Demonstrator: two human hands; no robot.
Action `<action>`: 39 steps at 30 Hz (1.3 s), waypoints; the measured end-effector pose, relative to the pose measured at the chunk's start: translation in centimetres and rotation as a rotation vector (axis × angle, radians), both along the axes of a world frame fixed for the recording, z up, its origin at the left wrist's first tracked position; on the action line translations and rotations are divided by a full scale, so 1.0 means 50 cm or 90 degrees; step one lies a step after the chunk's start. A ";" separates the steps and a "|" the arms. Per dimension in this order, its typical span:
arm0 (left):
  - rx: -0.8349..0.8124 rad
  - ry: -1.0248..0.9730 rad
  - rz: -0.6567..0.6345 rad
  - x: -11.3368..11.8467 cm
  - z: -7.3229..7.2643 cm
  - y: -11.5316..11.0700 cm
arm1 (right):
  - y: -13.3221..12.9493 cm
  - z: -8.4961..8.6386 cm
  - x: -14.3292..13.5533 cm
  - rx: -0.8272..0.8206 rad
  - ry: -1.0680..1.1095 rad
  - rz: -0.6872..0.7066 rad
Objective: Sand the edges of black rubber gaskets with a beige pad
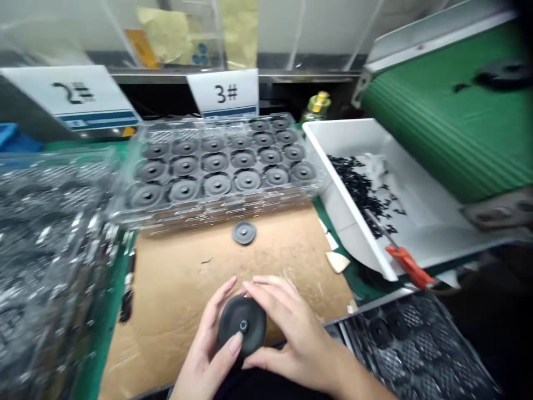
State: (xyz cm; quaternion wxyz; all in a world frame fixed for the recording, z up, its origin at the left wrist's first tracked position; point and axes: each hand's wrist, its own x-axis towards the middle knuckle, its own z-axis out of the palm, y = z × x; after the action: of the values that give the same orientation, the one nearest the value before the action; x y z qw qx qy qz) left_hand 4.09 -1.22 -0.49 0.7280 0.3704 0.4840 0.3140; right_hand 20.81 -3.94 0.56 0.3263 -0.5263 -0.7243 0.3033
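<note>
Low in the middle of the head view, a round black disc (pixel 250 329) with a small raised hub is held between both hands. My left hand (pixel 208 341) grips its left side, the thumb lying on the face near the hub. On the other side my right hand (pixel 287 325) curls around the rim, fingers over the top edge and thumb below. A smaller grey disc (pixel 244 233) lies on the brown cardboard sheet (pixel 179 289) beyond the hands. Behind it stands a clear plastic tray (pixel 225 203) holding several grey discs in its pockets.
Stacked clear trays (pixel 45 239) stand at the left. To the right, a white bin (pixel 345 222) contains small black parts, with an orange-handled screwdriver (pixel 410 266) across its edge. A green conveyor belt (pixel 453 116) runs beyond it. A black tray (pixel 416 344) sits at lower right.
</note>
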 end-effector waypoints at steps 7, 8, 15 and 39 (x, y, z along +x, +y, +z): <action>-0.060 -0.021 -0.044 0.059 -0.042 0.006 | -0.098 -0.045 0.099 -0.132 0.016 -0.262; -0.049 -0.005 -0.048 0.063 -0.043 0.004 | -0.110 -0.050 0.102 -0.136 0.024 -0.288; 0.065 0.010 -0.044 0.072 -0.002 -0.033 | -0.114 -0.028 0.047 -0.009 0.030 -0.320; 0.002 -0.052 0.098 -0.025 0.024 -0.026 | -0.075 -0.007 -0.041 -0.010 0.055 -0.053</action>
State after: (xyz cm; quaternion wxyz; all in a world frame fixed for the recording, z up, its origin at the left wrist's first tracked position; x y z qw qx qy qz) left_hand 2.86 -2.51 0.69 0.7204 0.3203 0.4801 0.3846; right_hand 18.76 -7.67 0.19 0.3655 -0.5451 -0.6845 0.3174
